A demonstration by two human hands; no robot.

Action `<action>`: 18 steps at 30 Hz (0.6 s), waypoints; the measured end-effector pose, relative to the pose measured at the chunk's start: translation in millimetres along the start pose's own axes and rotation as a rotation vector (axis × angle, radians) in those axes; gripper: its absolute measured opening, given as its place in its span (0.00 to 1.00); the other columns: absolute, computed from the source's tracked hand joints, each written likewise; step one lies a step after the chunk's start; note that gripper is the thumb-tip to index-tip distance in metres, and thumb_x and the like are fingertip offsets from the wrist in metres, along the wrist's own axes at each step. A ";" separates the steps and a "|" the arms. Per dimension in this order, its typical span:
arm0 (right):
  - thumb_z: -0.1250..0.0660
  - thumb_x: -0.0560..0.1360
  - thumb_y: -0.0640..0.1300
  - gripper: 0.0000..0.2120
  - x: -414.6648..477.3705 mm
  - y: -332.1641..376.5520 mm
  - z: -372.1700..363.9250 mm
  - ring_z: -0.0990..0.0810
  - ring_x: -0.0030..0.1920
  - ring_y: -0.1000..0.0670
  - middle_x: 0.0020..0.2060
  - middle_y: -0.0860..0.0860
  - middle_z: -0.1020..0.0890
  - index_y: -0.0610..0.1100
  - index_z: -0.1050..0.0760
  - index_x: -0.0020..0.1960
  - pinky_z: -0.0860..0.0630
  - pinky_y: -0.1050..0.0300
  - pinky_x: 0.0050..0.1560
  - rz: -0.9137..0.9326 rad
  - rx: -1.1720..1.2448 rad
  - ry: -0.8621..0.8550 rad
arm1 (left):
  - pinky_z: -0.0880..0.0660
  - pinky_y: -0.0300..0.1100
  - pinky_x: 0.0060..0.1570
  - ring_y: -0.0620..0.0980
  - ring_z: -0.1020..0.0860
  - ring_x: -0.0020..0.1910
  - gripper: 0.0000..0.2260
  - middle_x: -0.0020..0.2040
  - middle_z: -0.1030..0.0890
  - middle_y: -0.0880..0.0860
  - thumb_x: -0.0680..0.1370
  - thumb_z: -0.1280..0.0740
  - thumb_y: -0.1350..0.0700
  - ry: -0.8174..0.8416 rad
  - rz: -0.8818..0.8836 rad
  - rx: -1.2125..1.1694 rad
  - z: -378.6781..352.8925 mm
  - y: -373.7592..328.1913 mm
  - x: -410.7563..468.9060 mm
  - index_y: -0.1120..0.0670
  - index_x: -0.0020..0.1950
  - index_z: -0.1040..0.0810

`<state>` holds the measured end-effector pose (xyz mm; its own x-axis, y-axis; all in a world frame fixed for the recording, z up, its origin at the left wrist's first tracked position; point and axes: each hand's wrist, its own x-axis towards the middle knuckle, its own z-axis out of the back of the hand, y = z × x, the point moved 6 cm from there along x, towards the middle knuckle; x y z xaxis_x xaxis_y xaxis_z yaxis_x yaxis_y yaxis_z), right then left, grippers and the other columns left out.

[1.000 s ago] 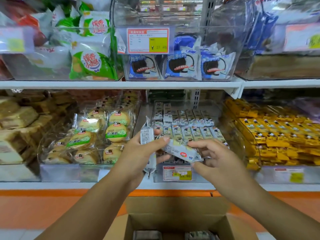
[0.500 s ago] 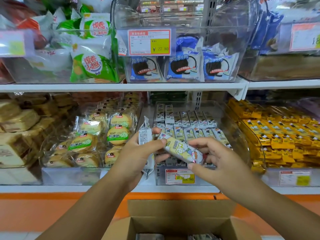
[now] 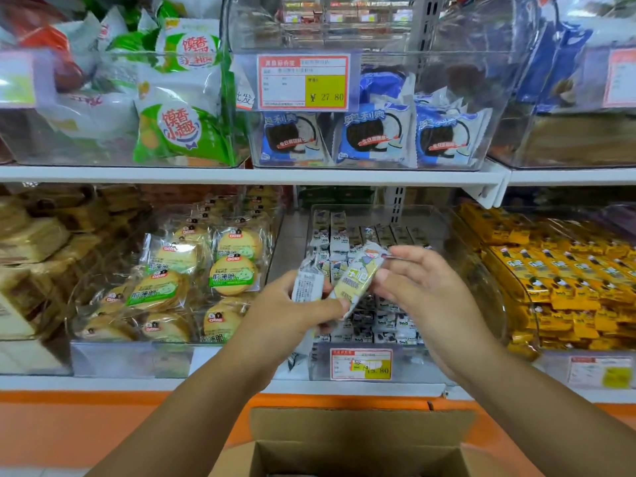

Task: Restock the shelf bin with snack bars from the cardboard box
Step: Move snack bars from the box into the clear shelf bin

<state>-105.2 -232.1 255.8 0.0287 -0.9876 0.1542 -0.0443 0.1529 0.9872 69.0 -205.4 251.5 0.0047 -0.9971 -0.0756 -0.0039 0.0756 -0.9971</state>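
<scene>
Two bars are in hand, and the change is in the yellow bar (image 3: 358,278): a second ago it lay almost crosswise between the hands with its pale side up, half a second ago it had rolled to show its yellow face, and now it stands on a steeper slant, upper end toward the bin (image 3: 461,256) and lower end down by the left thumb. I judge that it is being handed over and lined up with the stocked bars (image 3: 375,325), so it can go in lengthwise like the rows already there; it has not gone in yet and sits in the air just before the bin's front. The right hand (image 3: 426,294) has come up and slightly forward, palm turned inward, its fingers (image 3: 406,253) nearly straight, with their tips at the bar's top end and the thumb against its side, a light pinch. The left hand (image 3: 289,315) stays lower, fingers curled round a second bar (image 3: 307,287) held upright with its printed back showing, while its thumb tip touches the yellow bar's lower end. Both forearms reach up from either side of the box (image 3: 361,428), which sits open below the shelf (image 3: 137,382); whatever is inside it cannot be seen here. The bin looks partly filled, with room left at the front.
</scene>
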 end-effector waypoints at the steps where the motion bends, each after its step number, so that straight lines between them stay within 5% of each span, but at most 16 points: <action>1: 0.30 0.73 0.41 0.15 -1.3 -2.1 -4.2 0.17 0.51 0.52 0.52 0.50 0.17 0.52 0.26 0.58 0.21 0.51 0.56 -0.005 -0.003 0.021 | 0.21 0.37 0.35 0.48 0.17 0.36 0.09 0.38 0.15 0.52 0.72 0.25 0.63 0.011 0.001 0.014 -2.7 0.9 -1.8 0.57 0.50 0.21; 7: 0.30 0.74 0.45 0.26 -1.4 -3.1 -18.6 0.18 0.44 0.61 0.42 0.56 0.16 0.64 0.34 0.66 0.26 0.62 0.49 -0.050 -0.140 0.146 | 0.18 0.41 0.44 0.47 0.15 0.44 0.11 0.42 0.14 0.48 0.71 0.23 0.59 0.036 -0.004 0.043 -6.2 4.4 -2.7 0.52 0.50 0.20; 11: 0.29 0.73 0.45 0.19 35.6 -3.0 1.2 0.17 0.47 0.52 0.44 0.52 0.15 0.50 0.30 0.62 0.23 0.52 0.53 -0.048 -0.266 -0.024 | 0.19 0.39 0.36 0.47 0.15 0.40 0.09 0.42 0.15 0.49 0.72 0.24 0.58 -0.121 -0.098 0.126 9.3 -4.6 5.1 0.52 0.48 0.22; 15: 0.29 0.74 0.47 0.12 79.3 -8.8 15.2 0.19 0.49 0.50 0.50 0.50 0.17 0.47 0.24 0.56 0.23 0.56 0.50 -0.043 -0.357 -0.159 | 0.26 0.30 0.28 0.40 0.22 0.28 0.10 0.32 0.20 0.43 0.74 0.27 0.51 -0.249 -0.219 0.299 21.1 -12.5 10.0 0.44 0.48 0.26; 18: 0.31 0.75 0.47 0.11 107.9 -15.1 8.7 0.23 0.35 0.54 0.40 0.51 0.19 0.45 0.22 0.56 0.28 0.68 0.32 -0.025 -0.414 -0.191 | 0.30 0.31 0.26 0.45 0.24 0.30 0.08 0.33 0.22 0.46 0.76 0.30 0.50 -0.237 -0.209 0.327 24.4 -8.6 13.7 0.43 0.51 0.27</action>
<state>-110.1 -341.3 257.2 -0.1614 -0.9741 0.1587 0.3577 0.0921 0.9293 93.5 -219.5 258.9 0.2009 -0.9653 0.1666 0.3376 -0.0914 -0.9368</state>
